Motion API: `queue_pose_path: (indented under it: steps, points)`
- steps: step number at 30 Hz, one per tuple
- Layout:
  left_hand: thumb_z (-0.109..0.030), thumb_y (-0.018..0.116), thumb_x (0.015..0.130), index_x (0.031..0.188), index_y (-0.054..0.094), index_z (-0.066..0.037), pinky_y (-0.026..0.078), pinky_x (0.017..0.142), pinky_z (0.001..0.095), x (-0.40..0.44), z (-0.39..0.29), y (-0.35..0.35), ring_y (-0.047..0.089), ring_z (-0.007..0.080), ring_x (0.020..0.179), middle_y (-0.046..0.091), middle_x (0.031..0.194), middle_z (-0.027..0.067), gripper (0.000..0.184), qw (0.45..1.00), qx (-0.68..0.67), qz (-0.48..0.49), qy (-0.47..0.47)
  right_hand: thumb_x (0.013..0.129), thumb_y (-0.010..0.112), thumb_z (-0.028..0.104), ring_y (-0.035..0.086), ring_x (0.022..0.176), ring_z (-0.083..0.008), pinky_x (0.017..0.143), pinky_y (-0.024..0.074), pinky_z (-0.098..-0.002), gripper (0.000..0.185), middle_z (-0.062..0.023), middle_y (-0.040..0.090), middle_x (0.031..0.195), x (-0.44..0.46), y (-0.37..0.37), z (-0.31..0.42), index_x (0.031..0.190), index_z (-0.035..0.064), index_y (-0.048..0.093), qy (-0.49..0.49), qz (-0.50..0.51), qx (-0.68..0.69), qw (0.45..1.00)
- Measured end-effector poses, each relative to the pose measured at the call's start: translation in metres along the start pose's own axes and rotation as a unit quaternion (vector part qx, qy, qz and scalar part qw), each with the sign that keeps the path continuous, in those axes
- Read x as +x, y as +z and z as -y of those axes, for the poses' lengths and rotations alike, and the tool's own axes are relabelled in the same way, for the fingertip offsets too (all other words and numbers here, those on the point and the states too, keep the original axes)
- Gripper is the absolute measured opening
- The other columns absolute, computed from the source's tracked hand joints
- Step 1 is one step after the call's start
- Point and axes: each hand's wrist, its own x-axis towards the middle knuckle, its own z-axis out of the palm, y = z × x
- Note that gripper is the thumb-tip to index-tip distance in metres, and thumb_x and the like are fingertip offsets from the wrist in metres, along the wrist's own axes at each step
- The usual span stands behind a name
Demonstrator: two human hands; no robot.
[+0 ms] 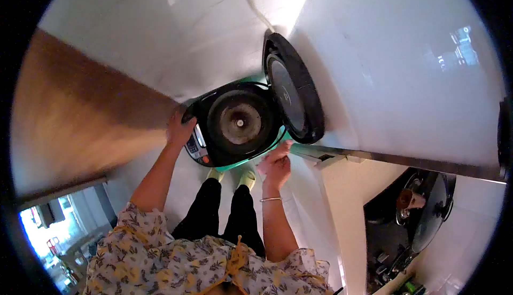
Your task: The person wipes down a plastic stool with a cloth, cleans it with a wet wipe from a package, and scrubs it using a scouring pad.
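An open black rice cooker [214, 153] rests on a green surface, its round inside bare of any inner pot. Its lid [288, 95] stands raised on the right. My left hand [180, 129] grips the cooker's left edge beside the control panel [196, 144], thumb on top and the other fingers partly hidden. Below the cooker's lower right side, by the green edge, my right hand [276, 166] is closed with its fingers curled. Something small and pinkish shows at its left side, too blurred to identify.
A pale cable [251, 1] runs up the wall behind the lid. Brown wooden panelling [96, 108] stands at the left. On the lower right, a stove area holds a pan with a glass lid [432, 215] and a brown cup-like item [411, 199]. My feet are below the cooker.
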Motion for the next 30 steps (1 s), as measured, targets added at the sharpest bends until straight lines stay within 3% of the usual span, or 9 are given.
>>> queue_pose_path:
  steps: [3, 7, 9, 10, 15, 17, 19, 27, 30]
  points:
    - [-0.048, 0.068, 0.076, 0.127, 0.051, -0.003, 0.041, 0.096, 0.0398, 0.029, 0.062, -0.008, 0.053, 0.0341, 0.114, 0.054, 0.124, 0.0232, 0.070, 0.984, -0.117, 0.004, 0.135, 0.094, 0.043, 0.015, 0.058, 0.088, -0.0168, 0.072, 0.0488, -0.0286, 0.027, -0.0051, 0.058, 0.103, 0.004, -0.024, -0.077, 0.118, 0.0123, 0.053, -0.181, -0.147, -0.718, 0.656]
    - [-0.048, 0.073, 0.071, 0.113, 0.060, -0.005, 0.046, 0.088, 0.0367, 0.051, 0.054, 0.027, 0.059, 0.0292, 0.101, 0.064, 0.102, 0.0164, 0.061, 0.974, -0.163, 0.135, 0.075, 0.082, 0.061, 0.021, 0.053, 0.110, -0.0265, 0.095, 0.0410, -0.0406, 0.053, -0.0168, 0.056, 0.112, 0.020, 0.089, -0.015, 0.125, -0.0045, 0.042, 0.030, -0.248, -0.147, 0.957]
    - [-0.048, 0.073, 0.072, 0.116, 0.058, -0.008, 0.048, 0.084, 0.0339, 0.047, 0.043, 0.011, 0.060, 0.0216, 0.094, 0.062, 0.101, 0.0110, 0.061, 0.899, -0.351, 0.263, 0.023, 0.077, 0.067, 0.028, 0.046, 0.118, -0.0302, 0.101, 0.0345, -0.0433, 0.073, -0.0202, 0.049, 0.123, 0.017, 0.115, -0.023, 0.129, -0.0089, 0.032, -0.031, -0.248, -0.772, 0.584]
    - [-0.048, 0.073, 0.072, 0.116, 0.058, -0.008, 0.048, 0.084, 0.0339, 0.046, 0.042, 0.006, 0.060, 0.0216, 0.094, 0.062, 0.101, 0.0110, 0.061, 0.898, -0.349, 0.268, 0.023, 0.074, 0.069, 0.035, 0.045, 0.117, -0.0324, 0.101, 0.0361, -0.0407, 0.083, -0.0230, 0.040, 0.130, 0.022, 0.108, -0.026, 0.129, -0.0106, 0.026, -0.035, -0.216, -0.821, 0.527]
    - [-0.043, 0.075, 0.075, 0.133, 0.041, -0.013, 0.047, 0.084, 0.0343, 0.045, 0.037, -0.004, 0.054, 0.0156, 0.101, 0.056, 0.113, 0.0027, 0.074, 0.804, -0.447, 0.377, -0.110, 0.067, 0.073, 0.032, 0.057, 0.103, -0.0323, 0.091, 0.0449, -0.0381, 0.067, -0.0201, 0.057, 0.110, 0.048, 0.066, -0.047, 0.113, -0.0075, 0.045, -0.008, -0.281, -0.786, 0.550]
    - [-0.041, 0.074, 0.077, 0.137, 0.035, -0.016, 0.047, 0.085, 0.0346, 0.060, 0.090, 0.039, 0.052, 0.0150, 0.105, 0.055, 0.115, 0.0004, 0.076, 0.839, -0.372, 0.348, 0.192, 0.064, 0.074, 0.032, 0.061, 0.098, -0.0316, 0.087, 0.0477, -0.0378, 0.061, -0.0185, 0.062, 0.102, 0.049, 0.062, -0.046, 0.106, -0.0061, 0.050, 0.044, -0.286, -0.747, 0.599]
    - [-0.040, 0.074, 0.077, 0.139, 0.033, -0.016, 0.048, 0.086, 0.0346, 0.051, 0.069, 0.029, 0.052, 0.0157, 0.104, 0.054, 0.115, 0.0006, 0.077, 0.782, -0.472, 0.391, -0.112, 0.063, 0.074, 0.029, 0.063, 0.094, -0.0306, 0.082, 0.0496, -0.0388, 0.052, -0.0170, 0.065, 0.097, 0.046, 0.076, -0.041, 0.098, -0.0024, 0.053, 0.044, -0.321, -0.718, 0.616]
    - [-0.033, 0.075, 0.077, 0.138, 0.035, -0.012, 0.046, 0.091, 0.0384, 0.031, 0.058, 0.014, 0.051, 0.0218, 0.112, 0.049, 0.126, 0.0062, 0.076, 0.782, -0.517, 0.335, -0.093, 0.065, 0.073, 0.027, 0.062, 0.093, -0.0326, 0.079, 0.0500, -0.0393, 0.051, -0.0156, 0.063, 0.096, 0.046, 0.056, -0.043, 0.101, -0.0001, 0.048, -0.110, -0.273, -0.801, 0.521]
    - [-0.025, 0.073, 0.079, 0.138, 0.035, -0.011, 0.042, 0.095, 0.0384, 0.035, 0.042, -0.012, 0.049, 0.0238, 0.114, 0.048, 0.127, 0.0082, 0.072, 0.772, -0.499, 0.372, -0.128, 0.066, 0.071, 0.027, 0.061, 0.093, -0.0327, 0.077, 0.0498, -0.0391, 0.051, -0.0152, 0.062, 0.095, 0.022, 0.144, -0.010, 0.103, 0.0021, 0.047, -0.035, -0.352, -0.717, 0.600]
